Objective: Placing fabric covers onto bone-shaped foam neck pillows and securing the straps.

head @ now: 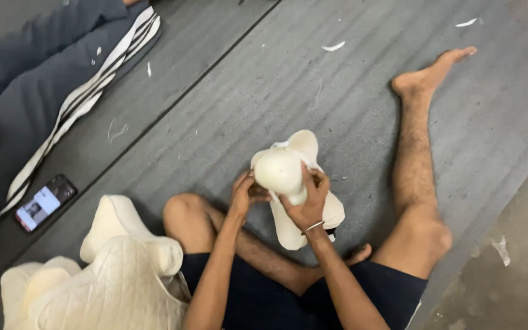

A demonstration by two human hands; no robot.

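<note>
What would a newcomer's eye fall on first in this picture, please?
First the cream stuffed toy at the centre, held over the grey mat by both hands: the left hand on its left side, the right hand wrapped around its front. Next, a pile of like toys at lower left, and a phone with a lit screen beside another person's striped trousers.

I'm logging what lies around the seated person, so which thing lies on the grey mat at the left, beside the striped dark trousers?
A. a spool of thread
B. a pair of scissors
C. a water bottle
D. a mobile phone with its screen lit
D: a mobile phone with its screen lit lies flat on the grey mat at the left, just below the striped dark trousers of another person; no scissors, spool or bottle shows there.
</note>
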